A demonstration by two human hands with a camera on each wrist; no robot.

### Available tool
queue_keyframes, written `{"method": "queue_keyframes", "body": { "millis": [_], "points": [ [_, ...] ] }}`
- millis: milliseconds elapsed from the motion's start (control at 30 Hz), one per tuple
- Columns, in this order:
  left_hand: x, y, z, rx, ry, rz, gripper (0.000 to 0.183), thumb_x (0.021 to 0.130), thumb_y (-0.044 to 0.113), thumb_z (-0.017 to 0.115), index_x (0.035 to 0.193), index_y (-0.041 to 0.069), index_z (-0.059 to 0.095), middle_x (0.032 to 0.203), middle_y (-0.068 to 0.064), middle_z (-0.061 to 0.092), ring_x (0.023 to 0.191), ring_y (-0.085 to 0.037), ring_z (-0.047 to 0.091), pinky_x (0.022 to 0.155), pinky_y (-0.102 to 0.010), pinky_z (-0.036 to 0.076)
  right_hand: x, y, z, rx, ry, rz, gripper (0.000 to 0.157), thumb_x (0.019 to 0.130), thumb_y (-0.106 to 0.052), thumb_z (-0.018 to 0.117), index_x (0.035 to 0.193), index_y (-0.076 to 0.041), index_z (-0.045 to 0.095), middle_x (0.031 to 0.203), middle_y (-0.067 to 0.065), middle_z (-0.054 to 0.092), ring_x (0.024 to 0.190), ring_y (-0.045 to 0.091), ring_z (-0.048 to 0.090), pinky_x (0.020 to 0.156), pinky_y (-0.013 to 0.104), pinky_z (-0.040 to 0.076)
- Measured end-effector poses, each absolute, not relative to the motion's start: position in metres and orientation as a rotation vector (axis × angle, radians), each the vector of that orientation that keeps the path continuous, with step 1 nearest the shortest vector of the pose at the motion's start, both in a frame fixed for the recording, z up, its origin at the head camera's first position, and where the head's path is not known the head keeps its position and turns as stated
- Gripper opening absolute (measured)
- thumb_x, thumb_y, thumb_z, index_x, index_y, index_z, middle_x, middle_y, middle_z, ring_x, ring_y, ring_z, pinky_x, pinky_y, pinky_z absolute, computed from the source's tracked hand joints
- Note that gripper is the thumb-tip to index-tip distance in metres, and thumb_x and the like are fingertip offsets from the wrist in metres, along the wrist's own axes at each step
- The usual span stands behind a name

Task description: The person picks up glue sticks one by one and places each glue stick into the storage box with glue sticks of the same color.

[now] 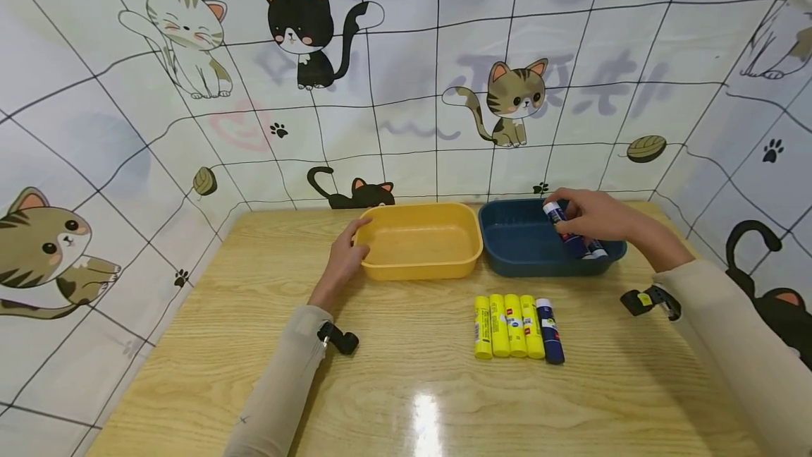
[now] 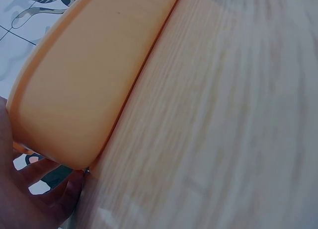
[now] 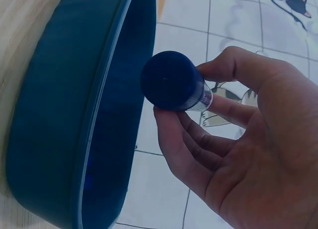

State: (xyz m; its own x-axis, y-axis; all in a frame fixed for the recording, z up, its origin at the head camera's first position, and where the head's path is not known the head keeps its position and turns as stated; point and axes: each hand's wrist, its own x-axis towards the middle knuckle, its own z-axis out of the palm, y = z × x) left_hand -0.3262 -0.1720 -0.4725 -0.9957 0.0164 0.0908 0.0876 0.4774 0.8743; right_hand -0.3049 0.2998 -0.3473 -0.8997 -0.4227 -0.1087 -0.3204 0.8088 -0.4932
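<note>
Above the blue plastic basin (image 1: pixel 507 263), my right hand (image 1: pixel 596 214) pinches a dark blue glue stick (image 1: pixel 564 228) with a white end between thumb and fingers. The right wrist view shows the round blue end of this glue stick (image 3: pixel 169 81) facing the camera, beside the basin's rim. Another dark blue glue stick (image 1: pixel 597 251) lies inside the basin, partly hidden. My left hand (image 1: pixel 345 256) grips the left end of the yellow basin (image 1: pixel 419 271), its fingers (image 2: pixel 64 194) curled against the outer wall in the left wrist view.
In front of the basins, several yellow glue sticks (image 1: pixel 514 326) lie side by side, with one dark blue glue stick (image 1: pixel 550 331) at their right end. The basins stand side by side at the back of the wooden table (image 1: pixel 380 386), against a cat-patterned wall covering (image 1: pixel 406 104).
</note>
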Motion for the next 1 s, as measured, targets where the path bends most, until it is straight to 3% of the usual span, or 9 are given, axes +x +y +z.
{"method": "queue_keyframes", "body": {
  "millis": [267,533,767,1000],
  "points": [
    [-0.327,-0.172,-0.473,-0.088,-2.639,-1.573,0.068,0.085,0.004,0.051,0.151,0.022,0.052,0.158,-0.009,0.047,0.117,-0.031,0.055,0.08,-0.032,0.045,-0.328,0.311,-0.353,-0.505,2.725,-0.703,0.059,0.099,-0.02,0.063,0.149,0.002,0.04,0.107,0.027,0.067,0.065,0.023,0.068,0.064,0.045,0.06],
    [-0.326,-0.173,-0.472,-0.099,-2.633,-1.579,0.068,0.085,0.004,0.051,0.151,0.022,0.052,0.158,-0.01,0.047,0.116,-0.032,0.056,0.079,-0.033,0.045,-0.345,0.315,-0.36,-0.404,2.643,-0.691,0.059,0.098,-0.021,0.061,0.146,0.004,0.036,0.086,0.013,0.06,0.071,0.024,0.062,0.067,0.046,0.062],
    [-0.327,-0.173,-0.474,-0.092,-2.635,-1.569,0.069,0.083,0.004,0.051,0.15,0.022,0.053,0.157,-0.011,0.048,0.112,-0.031,0.058,0.082,-0.032,0.045,-0.359,0.31,-0.363,-0.394,2.582,-0.646,0.055,0.098,-0.017,0.063,0.142,0.005,0.038,0.094,0.018,0.066,0.078,0.025,0.067,0.068,0.047,0.062],
    [-0.327,-0.173,-0.474,-0.075,-2.636,-1.572,0.069,0.084,0.005,0.051,0.15,0.023,0.053,0.158,-0.01,0.047,0.116,-0.032,0.058,0.084,-0.034,0.046,-0.371,0.305,-0.37,-0.354,2.514,-0.566,0.053,0.098,-0.014,0.066,0.14,0.005,0.04,0.09,0.016,0.066,0.075,0.024,0.068,0.069,0.043,0.062]
  ]
}}
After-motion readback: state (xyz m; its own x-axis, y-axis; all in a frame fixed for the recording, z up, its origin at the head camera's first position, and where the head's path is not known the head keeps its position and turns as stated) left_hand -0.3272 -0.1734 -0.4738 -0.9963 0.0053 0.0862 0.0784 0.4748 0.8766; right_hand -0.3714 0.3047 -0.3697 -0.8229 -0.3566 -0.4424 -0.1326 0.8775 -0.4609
